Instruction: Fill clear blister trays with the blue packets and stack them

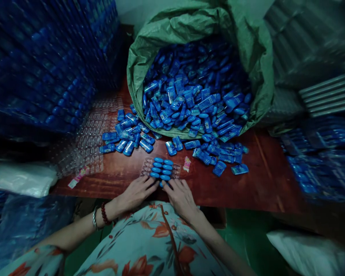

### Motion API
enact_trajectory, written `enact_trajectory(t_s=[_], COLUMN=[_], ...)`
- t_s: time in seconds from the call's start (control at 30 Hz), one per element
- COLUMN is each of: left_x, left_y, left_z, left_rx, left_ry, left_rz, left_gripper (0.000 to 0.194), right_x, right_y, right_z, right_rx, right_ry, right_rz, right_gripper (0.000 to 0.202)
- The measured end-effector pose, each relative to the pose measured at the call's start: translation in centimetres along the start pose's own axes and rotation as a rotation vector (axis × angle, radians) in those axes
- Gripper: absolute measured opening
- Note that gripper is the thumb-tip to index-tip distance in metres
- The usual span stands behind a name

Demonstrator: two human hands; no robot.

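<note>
A clear plastic tray [176,171] lies at the table's front edge, with several blue oval containers [167,167] standing in its two middle columns. The tray's outer pockets show no blue containers. At its front left corner is my left hand [138,191], fingers bent down over the near edge. My right hand [180,195] rests at the front right, its fingertips around a blue container in the nearest row. Whether the left fingertips also hold a container is hidden.
A green sack [138,50] full of blue containers lies open behind. Loose blue containers [128,148] are scattered before it. Tall stacks of filled trays [46,69] stand left, clear trays [327,94] right. Pink wrappers [186,164] lie on the red-brown table [255,188].
</note>
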State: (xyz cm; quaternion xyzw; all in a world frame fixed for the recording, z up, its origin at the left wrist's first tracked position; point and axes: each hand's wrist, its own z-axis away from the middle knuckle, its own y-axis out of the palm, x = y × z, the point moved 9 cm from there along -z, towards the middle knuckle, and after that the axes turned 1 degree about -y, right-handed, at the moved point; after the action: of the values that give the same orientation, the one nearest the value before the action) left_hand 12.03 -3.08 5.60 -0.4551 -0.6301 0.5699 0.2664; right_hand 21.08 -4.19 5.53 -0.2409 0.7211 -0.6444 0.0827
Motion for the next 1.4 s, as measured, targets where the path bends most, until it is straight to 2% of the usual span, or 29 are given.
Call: enact_trajectory(t_s=[0.1, 0.2, 0.27, 0.33, 0.4, 0.53, 0.63, 0.7, 0.8, 0.97, 1.07, 1.17, 1.23, 1.27, 1.33, 1.4], left_x=[1.9, 6.2, 9.4, 12.0, 13.7, 15.1, 16.0, 16.6, 17.1, 17.3, 17.7, 17.3, 16.2, 15.5, 14.1, 12.8], left_y=[-1.7, -2.9, -2.7, -2.3, -1.8, -0.7, 0.7, 1.5, 2.5, 2.8, 1.6, -1.4, -3.4, -3.8, -3.6, -2.5], left_z=[1.0, 1.4, 0.9, -0.2, -1.7, -5.0, -7.0, -8.0, -9.1, -10.0, -8.9, -6.0, -2.9, -1.2, 2.5, 6.1], left_rx=[-0.202, -0.359, -0.368, -0.323, -0.271, -0.139, 0.023, 0.115, 0.193, 0.184, 0.130, -0.115, -0.297, -0.342, -0.378, -0.430], left_ry=[-0.123, -0.344, -0.471, -0.546, -0.576, -0.600, -0.652, -0.697, -0.747, -0.731, -0.708, -0.668, -0.644, -0.652, -0.749, -0.917], left_rz=[0.019, 0.098, 0.160, 0.201, 0.221, 0.099, -0.080, -0.136, -0.139, -0.120, -0.076, 0.119, 0.306, 0.398, 0.584, 0.736], left_gripper=[0.038, 0.032, 0.027, 0.025, 0.023, 0.026, 0.039, 0.042, 0.031, 0.023, 0.024, 0.022, 0.021, 0.022, 0.024, 0.029], right_x=[-1.4, -5.4, -8.4, -10.5, -11.2, -10.6, -10.6, -10.8, -11.3, -12.3, -12.8, -13.9, -14.9, -15.3, -15.3, -14.5], right_y=[-1.1, -1.5, -1.0, -0.2, 0.5, 2.1, 3.1, 3.6, 4.1, 4.0, 3.5, 2.5, 2.1, 2.2, 2.6, 3.1], right_z=[0.4, 0.4, -0.2, -1.6, -3.5, -6.8, -8.2, -8.8, -9.2, -9.2, -8.4, -5.7, -2.6, -0.8, 2.7, 5.6], right_rx=[-0.134, -0.307, -0.359, -0.326, -0.226, 0.024, 0.119, 0.138, 0.136, 0.010, -0.108, -0.236, -0.300, -0.313, -0.307, -0.280], right_ry=[0.009, 0.162, 0.280, 0.327, 0.290, 0.183, 0.185, 0.196, 0.212, 0.238, 0.253, 0.353, 0.499, 0.579, 0.723, 0.832], right_rz=[-0.115, -0.299, -0.373, -0.367, -0.303, -0.137, -0.031, 0.007, 0.031, -0.028, -0.240, -0.504, -0.694, -0.807, -1.045, -1.205], right_gripper=[0.025, 0.023, 0.025, 0.030, 0.040, 0.050, 0.049, 0.051, 0.051, 0.044, 0.036, 0.031, 0.029, 0.029, 0.034, 0.039])
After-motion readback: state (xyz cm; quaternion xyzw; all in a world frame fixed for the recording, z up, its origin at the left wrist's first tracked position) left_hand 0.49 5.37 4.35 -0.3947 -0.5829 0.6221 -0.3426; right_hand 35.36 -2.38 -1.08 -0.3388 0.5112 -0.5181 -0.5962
